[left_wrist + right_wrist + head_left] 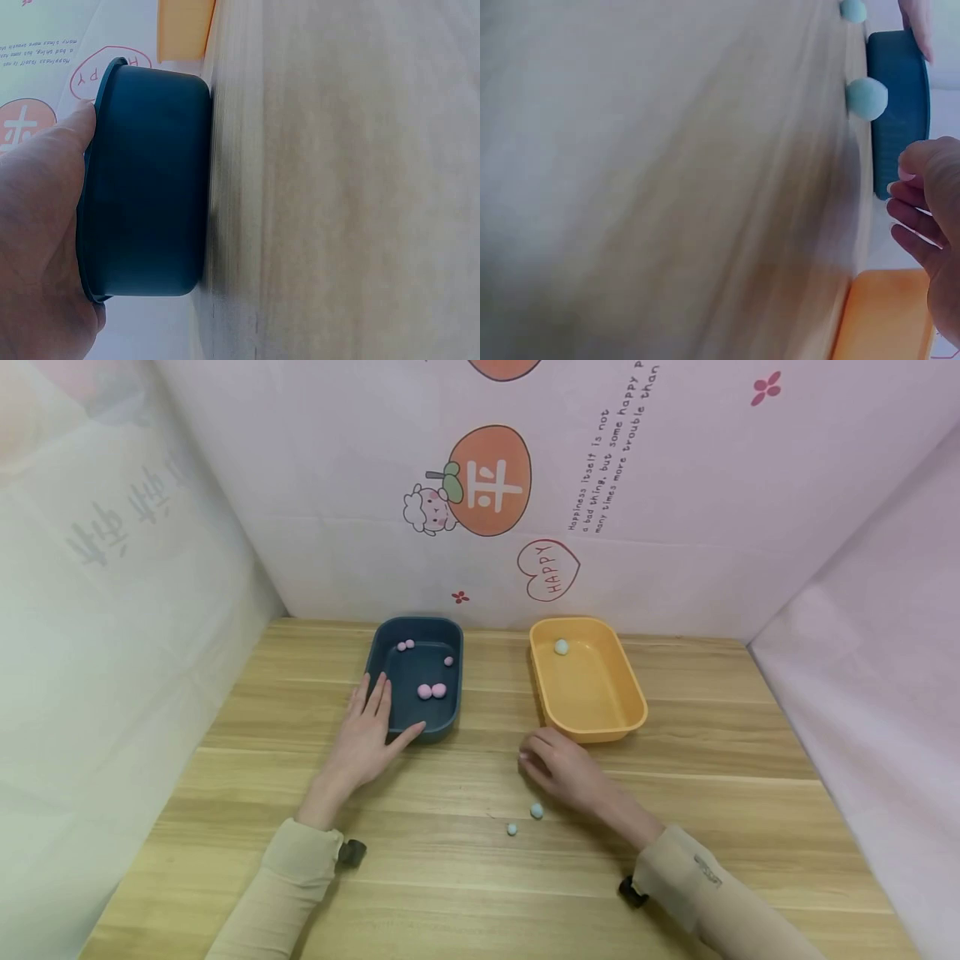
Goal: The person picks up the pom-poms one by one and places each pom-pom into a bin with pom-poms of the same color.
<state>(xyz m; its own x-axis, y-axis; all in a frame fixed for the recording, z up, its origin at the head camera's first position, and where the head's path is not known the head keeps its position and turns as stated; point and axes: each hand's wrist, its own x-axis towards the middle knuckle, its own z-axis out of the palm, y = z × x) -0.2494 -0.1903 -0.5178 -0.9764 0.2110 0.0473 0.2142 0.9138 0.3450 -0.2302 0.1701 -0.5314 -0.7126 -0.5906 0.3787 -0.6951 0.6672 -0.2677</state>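
Note:
My left hand [363, 739] lies with straight fingers over the left and near rim of a dark blue tray [414, 720], its thumb along the near edge. Several small pink balls [432, 692] sit inside that tray. Just in front of the yellow tray [630, 710], my right hand [562, 768] has its fingers curled, with thumb and forefinger pinching a small pink ball [906, 174], mostly hidden by the fingertips. One pale blue ball [561, 647] rests in the yellow tray. Two more, a larger pale blue ball [536, 811] and a smaller one [512, 829], lie on the table below the right hand.
The wooden table [420, 893] holds both trays near its back edge, with a gap between them. White printed cloth [337, 552] walls off the back and both sides.

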